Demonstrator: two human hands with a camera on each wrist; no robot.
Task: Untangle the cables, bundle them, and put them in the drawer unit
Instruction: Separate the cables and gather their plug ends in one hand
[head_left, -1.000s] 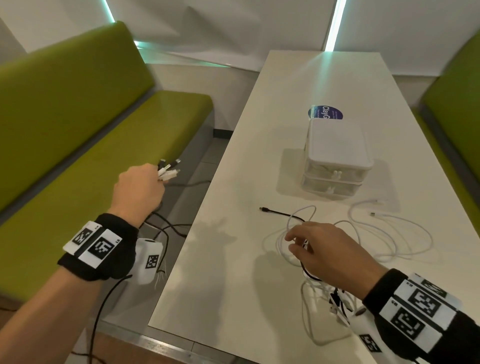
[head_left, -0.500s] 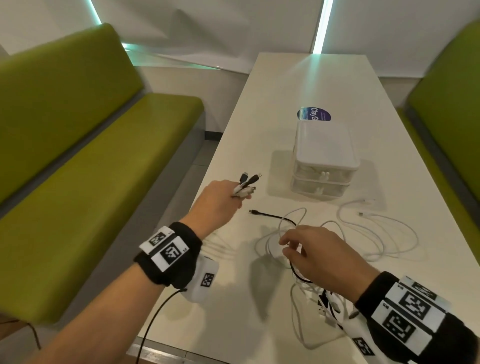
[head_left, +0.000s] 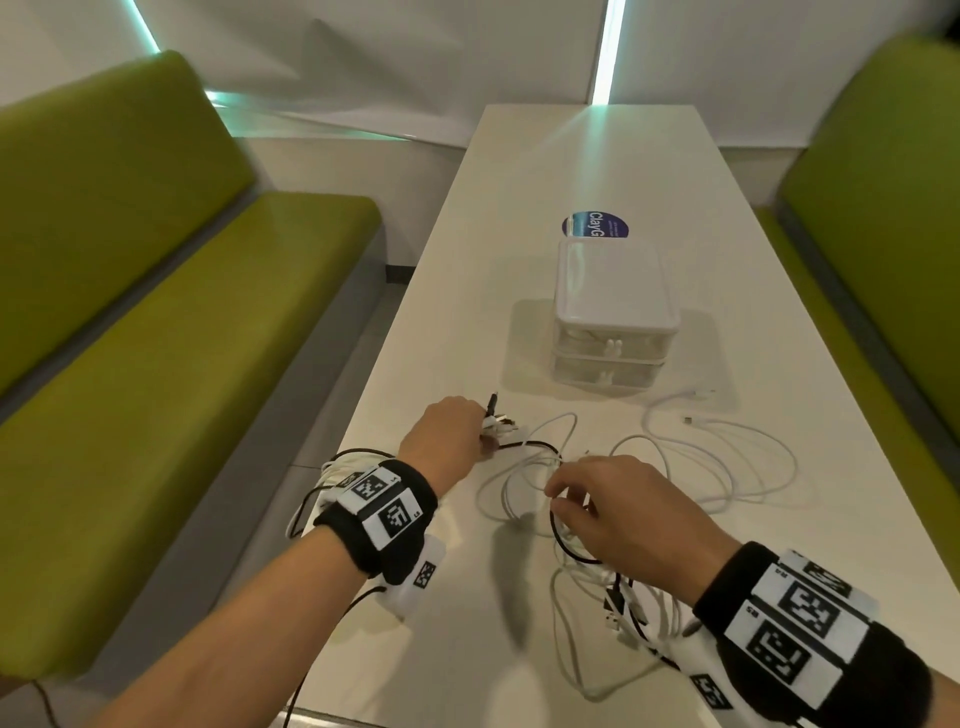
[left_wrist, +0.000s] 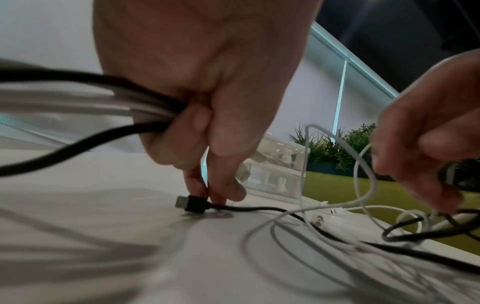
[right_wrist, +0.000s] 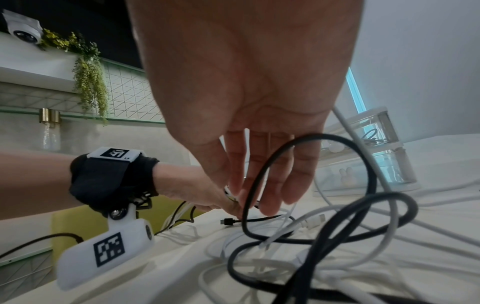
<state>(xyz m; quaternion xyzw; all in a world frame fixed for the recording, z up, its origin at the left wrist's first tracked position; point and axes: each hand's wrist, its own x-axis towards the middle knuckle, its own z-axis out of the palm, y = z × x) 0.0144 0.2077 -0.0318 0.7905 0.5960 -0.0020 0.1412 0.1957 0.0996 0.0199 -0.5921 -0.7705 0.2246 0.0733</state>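
The cables (head_left: 670, 467) lie tangled on the bench (head_left: 597, 171), and the left hand (head_left: 447, 434), back from the side with its bunch of ends, now pinches the black plug (left_wrist: 191, 203) too, while the right hand (head_left: 618, 512) holds a loop.

Readable text, as far as I can make out from the head view: a round dark-blue sticker (head_left: 595, 228) on the tabletop (head_left: 597, 156), just behind the drawer unit (head_left: 613, 312), shows white letters "ClayG", the rest cut off by the unit's lid; smaller print beside it is too fine to read. The wristband markers (head_left: 387, 501) carry black-and-white square codes, with a tiny character at some corners that I cannot read reliably. I find nothing legible on the cables (head_left: 717, 462) or on the drawers.
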